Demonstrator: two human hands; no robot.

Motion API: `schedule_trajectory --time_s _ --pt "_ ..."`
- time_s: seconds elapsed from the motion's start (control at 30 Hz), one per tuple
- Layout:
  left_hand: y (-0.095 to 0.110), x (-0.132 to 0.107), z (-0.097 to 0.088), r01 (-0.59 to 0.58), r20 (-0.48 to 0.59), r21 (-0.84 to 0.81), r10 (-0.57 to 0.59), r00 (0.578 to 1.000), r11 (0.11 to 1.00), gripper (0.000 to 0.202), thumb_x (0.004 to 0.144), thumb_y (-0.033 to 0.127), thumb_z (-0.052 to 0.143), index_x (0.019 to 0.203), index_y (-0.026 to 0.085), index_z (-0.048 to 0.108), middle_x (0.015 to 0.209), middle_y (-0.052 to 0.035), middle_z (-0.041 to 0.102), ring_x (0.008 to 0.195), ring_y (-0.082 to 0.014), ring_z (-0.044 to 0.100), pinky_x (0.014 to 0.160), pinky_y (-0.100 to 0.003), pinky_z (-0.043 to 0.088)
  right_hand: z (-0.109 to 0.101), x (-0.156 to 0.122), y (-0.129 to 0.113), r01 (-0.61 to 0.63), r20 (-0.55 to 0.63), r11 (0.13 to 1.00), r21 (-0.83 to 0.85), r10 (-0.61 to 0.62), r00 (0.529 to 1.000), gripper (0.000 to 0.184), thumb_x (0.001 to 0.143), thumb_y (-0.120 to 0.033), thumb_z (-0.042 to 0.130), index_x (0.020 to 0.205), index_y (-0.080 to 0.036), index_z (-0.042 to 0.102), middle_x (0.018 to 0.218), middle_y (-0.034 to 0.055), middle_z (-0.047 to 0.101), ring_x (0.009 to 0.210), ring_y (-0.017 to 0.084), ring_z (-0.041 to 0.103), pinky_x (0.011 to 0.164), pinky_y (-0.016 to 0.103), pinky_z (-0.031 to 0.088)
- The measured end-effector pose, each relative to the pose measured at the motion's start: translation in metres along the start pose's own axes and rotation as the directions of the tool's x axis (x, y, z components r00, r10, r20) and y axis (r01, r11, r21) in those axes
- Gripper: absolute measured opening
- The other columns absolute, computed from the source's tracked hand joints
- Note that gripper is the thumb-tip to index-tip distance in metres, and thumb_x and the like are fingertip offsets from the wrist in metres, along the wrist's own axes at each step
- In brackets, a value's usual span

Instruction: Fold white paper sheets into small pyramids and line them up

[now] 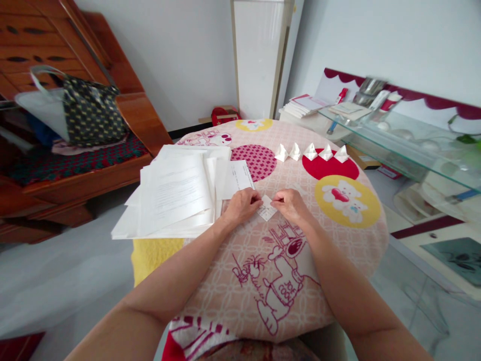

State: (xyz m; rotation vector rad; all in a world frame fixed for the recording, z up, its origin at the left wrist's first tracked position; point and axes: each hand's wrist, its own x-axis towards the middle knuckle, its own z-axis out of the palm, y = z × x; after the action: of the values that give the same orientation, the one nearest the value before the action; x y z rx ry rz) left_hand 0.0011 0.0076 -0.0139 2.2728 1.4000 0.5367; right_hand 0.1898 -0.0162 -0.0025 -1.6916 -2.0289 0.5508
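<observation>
Between the two hands, the small paper slip (267, 208) lies on the printed tablecloth (263, 281), its side edges hidden under fingertips, its folds hard to make out. Left hand (242, 205) and right hand (291, 204) each pinch one edge with curled fingers. A loose paper stack (176, 195) lies just left. Five folded paper pieces (311, 152) stand in a row beyond. The patterned bag (90, 113) on the wooden bench (75, 175) conceals its contents.

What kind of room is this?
Probably a living room at home: a wooden bench with a bag, a cartoon blanket as a tablecloth, and a glass shelf.
</observation>
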Motion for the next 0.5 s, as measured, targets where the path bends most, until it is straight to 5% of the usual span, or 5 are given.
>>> schedule_trajectory --time_s 0.2,0.5 --pt "0.0025 -0.0004 0.0079 0.021 -0.069 0.076 -0.016 0.997 0.997 0.008 0.089 0.018 0.064 0.088 0.015 0.071 0.087 -0.0055 0.071 0.08 -0.017 0.064 0.078 -0.028 0.051 0.0056 0.0007 -0.0045 -0.063 -0.038 0.994 -0.09 0.06 0.997 0.014 0.082 -0.014 0.069 0.068 -0.016 0.071 0.075 0.0057 0.071 0.071 0.017 0.059 0.064 0.027 0.037" --pt "0.007 0.0072 0.006 0.075 -0.024 0.041 -0.074 0.997 0.996 0.012 0.086 0.015 0.062 0.082 0.015 0.073 0.08 -0.0048 0.072 0.076 -0.0169 0.063 0.076 -0.029 0.051 0.0048 0.0014 -0.0061 -0.046 -0.029 0.992 -0.116 0.043 0.999 0.016 0.083 -0.012 0.07 0.068 -0.017 0.07 0.076 0.0064 0.072 0.071 0.017 0.06 0.065 0.028 0.038"
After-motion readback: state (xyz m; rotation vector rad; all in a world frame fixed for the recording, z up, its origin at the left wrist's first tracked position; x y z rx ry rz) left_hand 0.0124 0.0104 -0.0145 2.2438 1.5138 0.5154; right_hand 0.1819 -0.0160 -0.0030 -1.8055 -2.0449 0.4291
